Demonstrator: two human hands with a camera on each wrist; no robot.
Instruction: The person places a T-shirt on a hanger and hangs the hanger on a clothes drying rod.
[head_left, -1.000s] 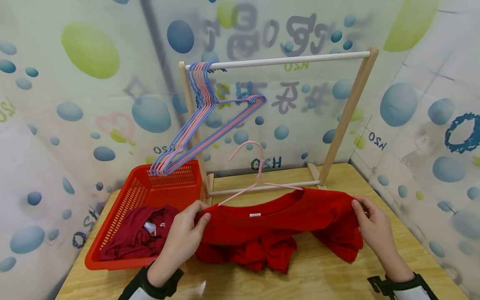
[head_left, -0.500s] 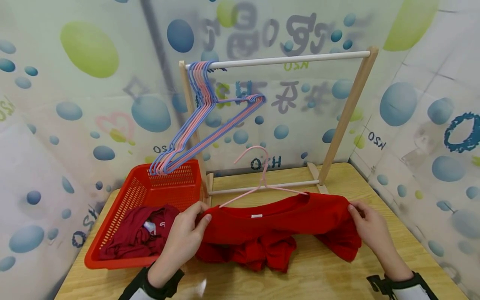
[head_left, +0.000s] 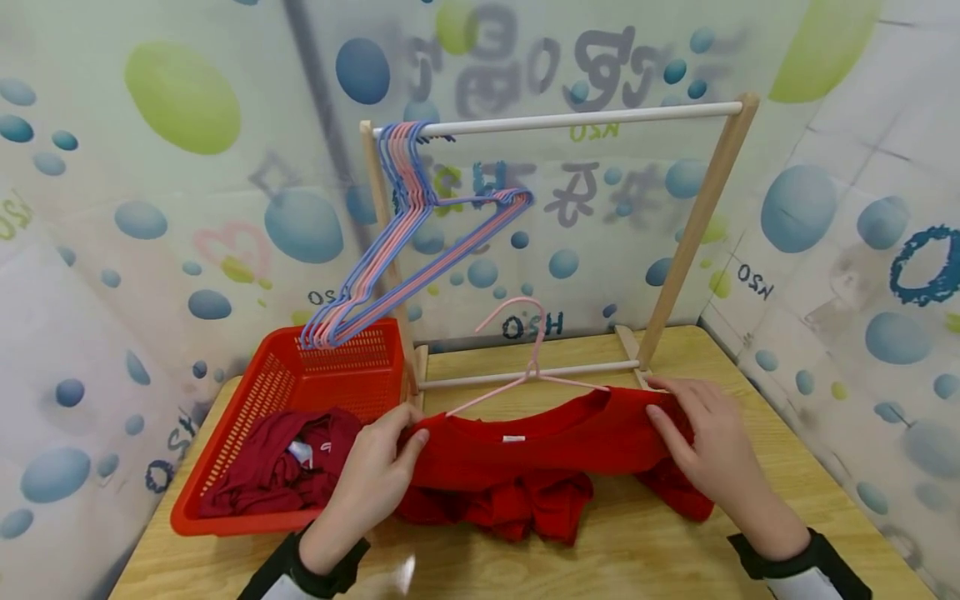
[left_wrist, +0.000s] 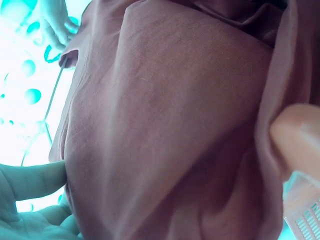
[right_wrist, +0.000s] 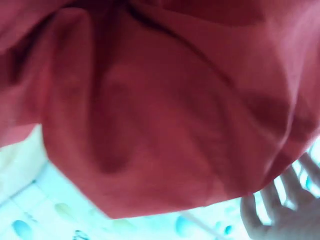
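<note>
Right hand (head_left: 711,450) slides inward, fingers straight (left grip (head_left: 377,468) pinches the red shirt (head_left: 540,450)), now closer to the pink hanger (head_left: 533,372).

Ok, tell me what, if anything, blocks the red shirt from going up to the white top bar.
Nothing visible stands between the red shirt, with the pink hanger in its neck, and the middle or right of the white top bar. Blue and pink hangers bunch at the bar's left end.

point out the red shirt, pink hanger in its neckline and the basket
red shirt (head_left: 517,461), head view, fabric below the neckline
pink hanger (head_left: 533,368), head view, neck below the hook
basket (head_left: 243,524), head view, near rim
</note>
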